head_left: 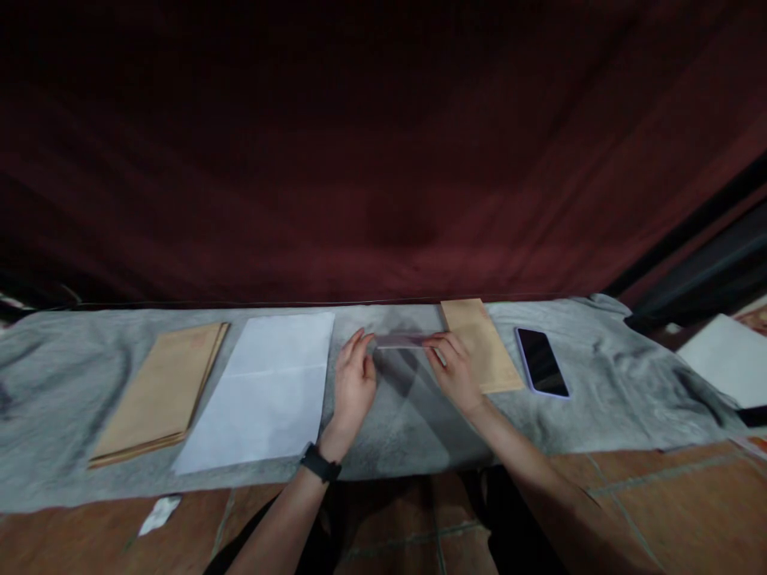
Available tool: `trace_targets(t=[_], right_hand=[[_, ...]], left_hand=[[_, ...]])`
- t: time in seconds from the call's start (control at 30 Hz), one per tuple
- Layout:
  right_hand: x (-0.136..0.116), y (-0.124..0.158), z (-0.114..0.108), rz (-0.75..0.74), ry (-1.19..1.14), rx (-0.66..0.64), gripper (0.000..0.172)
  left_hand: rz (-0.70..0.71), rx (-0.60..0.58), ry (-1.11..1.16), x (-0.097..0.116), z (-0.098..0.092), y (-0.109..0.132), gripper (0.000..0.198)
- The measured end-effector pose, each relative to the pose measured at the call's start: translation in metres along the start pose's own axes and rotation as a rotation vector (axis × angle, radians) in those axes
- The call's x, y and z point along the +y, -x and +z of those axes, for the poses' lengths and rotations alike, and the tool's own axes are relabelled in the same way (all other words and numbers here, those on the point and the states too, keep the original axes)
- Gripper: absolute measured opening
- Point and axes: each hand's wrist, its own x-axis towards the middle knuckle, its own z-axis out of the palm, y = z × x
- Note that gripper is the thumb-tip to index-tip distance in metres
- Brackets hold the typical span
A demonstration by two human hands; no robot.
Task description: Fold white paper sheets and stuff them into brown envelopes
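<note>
Between my two hands is a thin, pale piece of paper (400, 342), seen nearly edge-on and apparently folded into a narrow strip. My left hand (355, 379), with a dark band on its wrist, pinches the left end. At the other end, the fingertips of my right hand (454, 369) grip the paper. A brown envelope (484, 347) lies just behind and beside my right hand, partly covered by it. To the left of my left hand, a white sheet of paper (269, 391) with a crosswise crease lies flat.
Several brown envelopes (156, 387) are stacked at the left. A phone (542, 363) in a lilac case lies at the right. Grey cloth (605, 383) covers the long work surface, and a dark red curtain (383, 176) hangs behind. Crumpled white paper (159, 514) lies on the tiled floor.
</note>
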Motion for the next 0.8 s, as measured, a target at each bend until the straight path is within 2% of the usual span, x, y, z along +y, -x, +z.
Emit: trace_targets(t=[0.17,0.23,0.3,0.37,0.43,0.53,0.63,0.8], right_hand=[[-0.006,0.011,0.004,-0.135,0.086,-0.106,0.030],[-0.009,0.016,0.008,-0.183,0.115,-0.187,0.030],[-0.011,0.022,0.011,-0.230,0.131,-0.261,0.032],[-0.013,0.027,0.013,-0.264,0.129,-0.314,0.033],[-0.015,0.031,0.014,-0.282,0.125,-0.348,0.032],[-0.014,0.036,0.014,-0.273,0.137,-0.398,0.031],[-0.013,0.039,0.013,-0.249,0.170,-0.451,0.030],[-0.016,0.041,0.008,-0.219,0.179,-0.476,0.029]], left_hand=[[-0.215,0.020,0.182,-0.015,0.000,-0.001,0.044],[-0.325,0.010,0.199,-0.022,0.002,-0.001,0.041],[-0.369,-0.021,0.184,-0.026,0.003,-0.001,0.038],[-0.308,-0.094,0.144,-0.026,0.006,0.002,0.038],[-0.174,-0.184,0.055,-0.021,0.010,0.009,0.039],[0.009,-0.312,-0.169,-0.014,0.020,0.025,0.042],[0.110,-0.433,-0.369,-0.009,0.029,0.042,0.049],[0.155,-0.462,-0.483,-0.010,0.033,0.053,0.055]])
